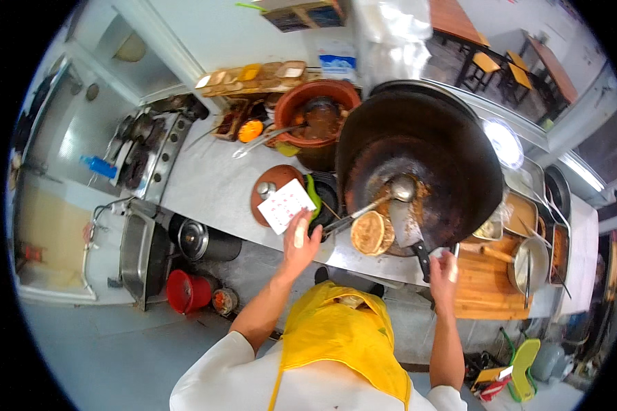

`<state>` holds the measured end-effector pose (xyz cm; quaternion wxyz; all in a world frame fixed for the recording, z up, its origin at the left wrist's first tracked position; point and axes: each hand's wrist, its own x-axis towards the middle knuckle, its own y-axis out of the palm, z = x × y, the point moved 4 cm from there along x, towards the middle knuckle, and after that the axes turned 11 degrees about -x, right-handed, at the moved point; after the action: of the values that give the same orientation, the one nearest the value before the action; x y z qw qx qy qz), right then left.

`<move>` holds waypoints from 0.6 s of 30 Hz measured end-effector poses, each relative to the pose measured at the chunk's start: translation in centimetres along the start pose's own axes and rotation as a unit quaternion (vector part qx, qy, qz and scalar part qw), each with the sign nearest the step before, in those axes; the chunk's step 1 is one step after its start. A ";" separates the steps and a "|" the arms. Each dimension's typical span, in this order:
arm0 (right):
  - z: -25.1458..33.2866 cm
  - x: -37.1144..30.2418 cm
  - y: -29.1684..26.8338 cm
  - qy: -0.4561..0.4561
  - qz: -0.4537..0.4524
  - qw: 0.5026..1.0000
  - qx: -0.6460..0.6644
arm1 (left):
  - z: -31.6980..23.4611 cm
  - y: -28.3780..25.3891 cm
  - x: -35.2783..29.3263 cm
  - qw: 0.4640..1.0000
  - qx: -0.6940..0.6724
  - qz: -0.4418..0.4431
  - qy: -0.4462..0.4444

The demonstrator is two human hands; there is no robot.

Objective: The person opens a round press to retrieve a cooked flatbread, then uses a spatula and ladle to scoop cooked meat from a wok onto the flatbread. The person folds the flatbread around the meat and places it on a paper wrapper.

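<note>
My left hand point(299, 245) is at the lower edge of a flat white paper bag point(286, 205) with small red print, which it holds by that edge. The bag covers part of a reddish-brown clay lid point(264, 195). Two stacked round flatbreads point(369, 233) lie at the near rim of a large dark wok point(418, 137). Inside the wok rest a metal ladle point(402, 188) and a cleaver point(406, 225), its black handle pointing toward me. My right hand point(445, 274) is just right of that handle; its fingers are blurred, so their grip is unclear.
Behind the bag stands a clay pot point(317, 116) of brown stew with a ladle. To the right are a wooden cutting board point(490, 281), a saucepan point(530, 264) and metal trays point(521, 214). A red bucket point(188, 291) stands on the floor at left, near a sink point(137, 253).
</note>
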<state>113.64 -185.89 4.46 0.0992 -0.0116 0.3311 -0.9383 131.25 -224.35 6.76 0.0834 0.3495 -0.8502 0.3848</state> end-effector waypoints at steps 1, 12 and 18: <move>0.1 -0.3 -0.9 -0.006 -0.007 1.000 0.008 | 1.3 -1.3 1.1 0.999 0.050 -0.003 0.010; 8.4 -3.5 -2.9 -0.022 0.052 0.997 0.059 | 11.8 -3.2 3.0 0.995 0.099 -0.024 -0.002; 13.2 -6.1 0.7 -0.039 0.132 0.970 0.199 | 7.4 -7.3 4.7 0.942 -0.224 -0.064 -0.240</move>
<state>120.87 -193.48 14.60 0.2356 0.0159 0.1321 -0.9627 133.47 -235.48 7.94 -0.0232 0.4573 -0.8851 0.0830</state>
